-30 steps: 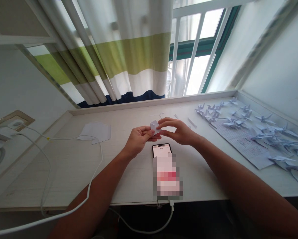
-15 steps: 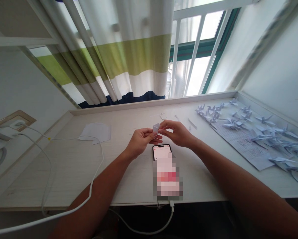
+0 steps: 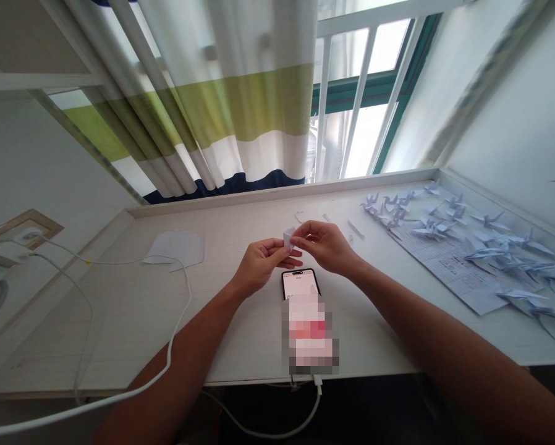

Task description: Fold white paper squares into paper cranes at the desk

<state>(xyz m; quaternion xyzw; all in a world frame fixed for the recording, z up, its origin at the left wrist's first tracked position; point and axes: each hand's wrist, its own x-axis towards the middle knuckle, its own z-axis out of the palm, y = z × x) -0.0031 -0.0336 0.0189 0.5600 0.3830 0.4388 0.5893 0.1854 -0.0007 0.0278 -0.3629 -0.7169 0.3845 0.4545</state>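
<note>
A small folded piece of white paper (image 3: 288,235) is held up between my two hands, above the middle of the desk. My left hand (image 3: 261,266) pinches its lower part between thumb and fingers. At its right edge, the thumb and fingertips of my right hand (image 3: 322,246) are closed on the same paper. The fingers partly cover it, so its full shape is hidden. Just below the hands lies a phone (image 3: 300,279), its screen lit and mostly blurred out.
Several folded paper cranes (image 3: 437,228) stand at the right, some on a printed sheet (image 3: 449,269). White paper sheets (image 3: 185,247) lie at the left under a white cable (image 3: 190,296). Thin paper strips (image 3: 356,228) lie behind my right hand. A curtain (image 3: 259,105) hangs behind the desk.
My right hand's fingertips have moved from the paper's upper right edge slightly down and inward onto it. My left hand keeps its hold. The whole view has shifted slightly.
</note>
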